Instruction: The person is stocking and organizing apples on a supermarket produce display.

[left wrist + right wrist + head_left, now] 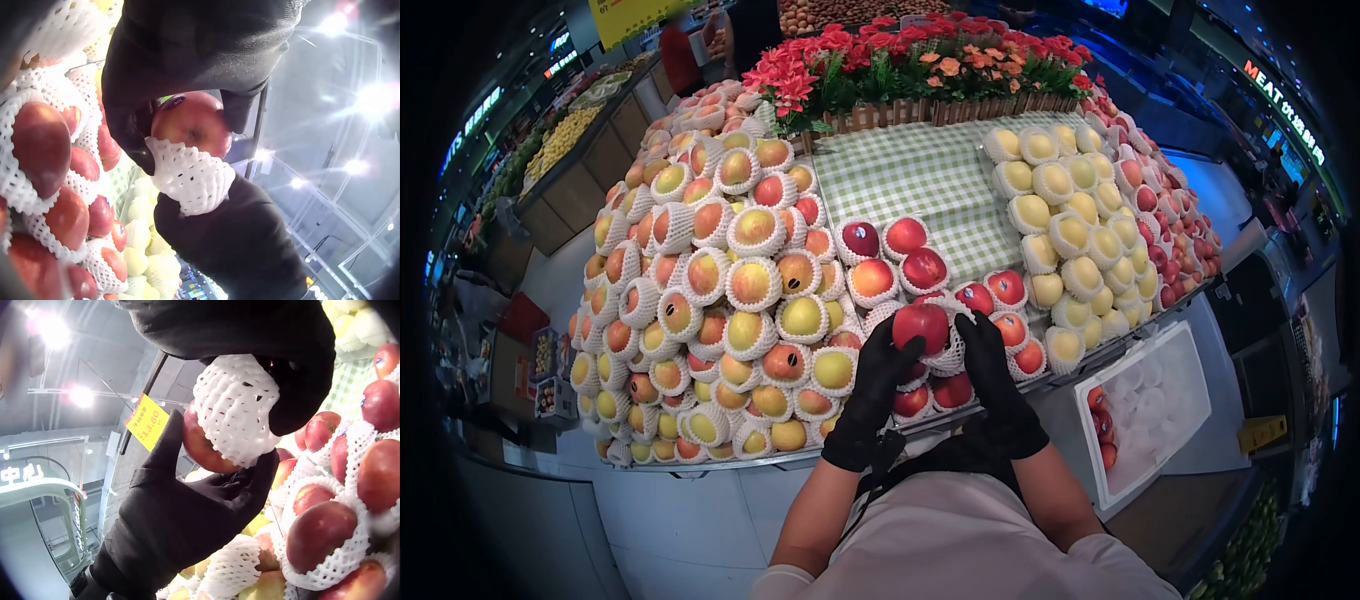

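Over the front of the display, both black-gloved hands meet at one red apple (920, 328). My left hand (890, 360) grips it between thumb and fingers. A white foam net sleeve (234, 403) covers part of the apple, leaving its stickered red end bare in the left wrist view. On the sleeve's side, my right hand (992, 365) holds the netting with its fingers bent around it. Beneath and beyond the hands lie more red apples (924, 268) in foam nets.
Netted yellow-red fruit (755, 228) heaps up at left, pale yellow fruit (1070, 235) at right. Behind lies a green checked cloth (910, 165), with red flowers (830, 65) along a small wooden fence. A white foam box (1175, 385) with several red apples stands at lower right.
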Demonstrator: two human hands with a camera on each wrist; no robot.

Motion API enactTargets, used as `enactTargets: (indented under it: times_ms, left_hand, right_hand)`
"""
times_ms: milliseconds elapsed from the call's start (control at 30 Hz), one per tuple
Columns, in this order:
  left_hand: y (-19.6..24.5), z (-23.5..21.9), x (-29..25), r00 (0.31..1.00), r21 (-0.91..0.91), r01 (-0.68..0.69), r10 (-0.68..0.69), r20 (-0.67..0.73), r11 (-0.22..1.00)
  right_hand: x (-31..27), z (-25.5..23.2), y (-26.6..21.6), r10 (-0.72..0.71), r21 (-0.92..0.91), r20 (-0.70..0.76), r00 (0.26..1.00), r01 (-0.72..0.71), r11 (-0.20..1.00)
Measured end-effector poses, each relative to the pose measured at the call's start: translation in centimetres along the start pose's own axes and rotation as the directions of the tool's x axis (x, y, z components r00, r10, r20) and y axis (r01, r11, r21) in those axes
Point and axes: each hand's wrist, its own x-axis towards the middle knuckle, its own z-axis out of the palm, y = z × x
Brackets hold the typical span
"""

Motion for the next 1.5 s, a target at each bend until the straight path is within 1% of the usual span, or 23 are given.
enactTargets:
  times_ms: [133, 233, 300, 367, 400, 467, 500, 533, 633, 700, 767, 800, 833, 867, 900, 967, 1000, 1067, 1233, 1333, 1400, 1467, 1500]
  left_hand:
    - [-0.8, -0.8, 0.4, 0.999, -0.204, 0.013, -0.02, -0.034, 0.979]
    - [-2.1, -2.3, 1.1, 0.998, -0.437, 0.064, -0.06, 0.023, 0.897]
    - [-2.5, -3.6, 1.2, 0.99, 0.052, -0.131, 0.127, 0.06, 0.99]
    - [-1.0, -2.8, 0.6, 0.969, 0.36, -0.248, 0.223, 0.11, 0.899]
    - [0.2, -2.0, -0.2, 0.964, 0.425, -0.264, 0.241, 0.109, 0.866]
    - [1.0, -1.3, -0.8, 0.984, 0.118, -0.171, 0.164, 0.067, 0.978]
    - [0.7, -1.4, -0.9, 0.996, -0.273, -0.038, 0.059, 0.066, 0.961]
    - [0.7, -1.4, -0.9, 0.994, -0.618, 0.096, -0.038, 0.105, 0.78]
    - [1.9, -1.0, -1.5, 0.99, -0.052, -0.106, 0.11, 0.087, 0.993]
    - [3.3, -0.1, -2.0, 0.974, 0.407, -0.227, 0.207, 0.094, 0.885]
    - [3.3, 0.1, -2.2, 0.958, 0.579, -0.275, 0.271, 0.096, 0.768]
    - [2.7, -0.1, -2.1, 0.953, 0.539, -0.287, 0.291, 0.079, 0.792]
    - [2.4, -0.3, -2.0, 0.973, 0.337, -0.23, 0.224, 0.055, 0.913]
    - [2.2, -0.4, -1.8, 0.987, 0.116, -0.159, 0.156, 0.031, 0.98]
    - [2.2, -0.7, -1.7, 0.998, -0.284, 0.023, -0.004, 0.067, 0.959]
    - [3.4, 0.3, -2.1, 0.998, -0.366, 0.065, -0.057, 0.032, 0.928]
    - [4.3, 1.5, -2.7, 0.996, -0.053, -0.065, 0.062, -0.067, 0.996]
    - [5.2, 2.5, -3.0, 0.963, 0.304, -0.202, 0.246, -0.114, 0.931]
    - [4.8, 2.0, -2.3, 0.924, 0.605, -0.267, 0.378, -0.061, 0.75]
    - [2.1, 0.4, -1.1, 0.867, 0.772, -0.282, 0.496, -0.049, 0.57]
    - [0.1, -0.7, 0.0, 0.868, 0.778, -0.316, 0.497, 0.006, 0.543]
    - [0.5, -0.5, -0.1, 0.825, 0.861, -0.366, 0.552, 0.125, 0.352]
    - [1.0, -0.4, -0.3, 0.779, 0.91, -0.382, 0.585, 0.224, 0.159]
  right_hand:
    - [0.3, -1.1, 0.0, 0.029, 0.122, 0.137, 0.99, -0.046, 0.991]
    - [0.3, -0.9, -0.6, 0.059, 0.153, 0.162, 0.985, -0.084, 0.985]
    - [0.2, -0.6, -1.4, 0.052, 0.118, 0.185, 0.981, -0.074, 0.99]
    - [-0.2, -0.3, -2.2, 0.038, 0.066, 0.209, 0.977, -0.053, 0.996]
    - [-0.4, -0.1, -2.3, 0.018, 0.06, 0.204, 0.979, -0.03, 0.998]
    - [-0.7, 0.1, -2.5, -0.022, 0.048, 0.198, 0.98, 0.013, 0.999]
    - [-0.9, 0.0, -2.8, -0.01, 0.062, 0.21, 0.978, -0.003, 0.998]
    - [-1.0, -0.2, -3.2, 0.002, 0.076, 0.223, 0.975, -0.02, 0.997]
    - [-1.2, -0.6, -3.8, 0.008, 0.064, 0.215, 0.977, -0.022, 0.998]
    - [-1.2, -0.6, -3.8, 0.003, 0.062, 0.194, 0.981, -0.015, 0.998]
    - [-1.1, -0.7, -3.4, 0.004, 0.083, 0.172, 0.985, -0.018, 0.996]
    - [-1.1, -0.8, -3.2, 0.005, 0.08, 0.168, 0.986, -0.019, 0.997]
    - [-1.0, -1.0, -3.1, 0.004, 0.078, 0.163, 0.987, -0.017, 0.997]
    - [-0.9, -1.2, -3.1, 0.003, 0.077, 0.158, 0.987, -0.015, 0.997]
    - [-0.8, -1.3, -3.1, 0.005, 0.077, 0.157, 0.988, -0.018, 0.997]
    - [-0.7, -1.6, -3.1, 0.015, 0.074, 0.156, 0.988, -0.026, 0.997]
    - [-0.6, -1.8, -2.9, 0.009, 0.075, 0.162, 0.987, -0.021, 0.997]
    - [-0.4, -2.0, -2.4, -0.003, 0.079, 0.173, 0.985, -0.01, 0.997]
    - [-0.5, -2.1, -2.5, -0.004, 0.1, 0.173, 0.985, -0.013, 0.995]
    - [-0.4, -2.2, -2.4, 0.002, 0.1, 0.179, 0.984, -0.02, 0.995]
    - [-0.2, -2.2, -2.3, 0.006, 0.113, 0.184, 0.983, -0.028, 0.993]
    - [-0.1, -2.2, -2.3, 0.003, 0.135, 0.19, 0.982, -0.029, 0.99]
    - [-0.1, -2.2, -2.4, 0.008, 0.158, 0.194, 0.981, -0.04, 0.987]
